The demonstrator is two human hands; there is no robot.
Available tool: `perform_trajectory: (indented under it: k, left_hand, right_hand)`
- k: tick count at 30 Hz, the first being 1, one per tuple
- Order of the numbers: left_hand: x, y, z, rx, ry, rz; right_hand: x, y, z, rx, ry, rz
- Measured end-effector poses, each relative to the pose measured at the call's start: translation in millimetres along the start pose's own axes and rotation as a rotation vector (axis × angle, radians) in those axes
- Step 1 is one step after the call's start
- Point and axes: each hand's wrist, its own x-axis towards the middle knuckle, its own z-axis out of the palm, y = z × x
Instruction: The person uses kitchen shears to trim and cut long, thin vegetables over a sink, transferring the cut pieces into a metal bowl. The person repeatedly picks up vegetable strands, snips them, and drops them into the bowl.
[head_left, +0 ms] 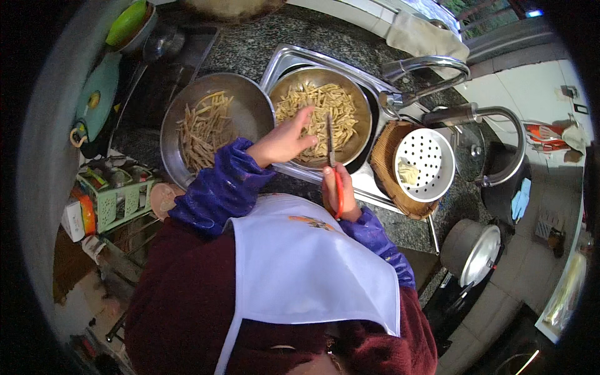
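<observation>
Right hand [350, 197] grips red-handled scissors [339, 195] over the steel bowl [340, 78]; left hand's [282, 141] kinda over its left rim, fingers apart.

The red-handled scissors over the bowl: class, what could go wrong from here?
The scissors might nick the left hand, whose fingers are close to the blades. The left sleeve crosses the rim of the wide pan in this view, so it could catch and jog it. Some cut pieces might flick out of the bowl.
</observation>
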Motion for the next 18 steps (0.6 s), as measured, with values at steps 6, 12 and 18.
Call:
perform_trajectory:
  k: [6,12,18]
  left_hand:
    - [1,-35,-51,0.394,0.403,0.026]
    - [-38,-118,-129,1.039,0.54,-0.349]
    - [-45,-128,-125,1.023,0.435,-0.474]
  right_hand:
    - [-6,-12,-4,0.038,0.051,0.101]
    - [-5,-11,-3,-0.052,0.025,0.084]
    - [-6,-15,-1,-0.013,0.034,0.094]
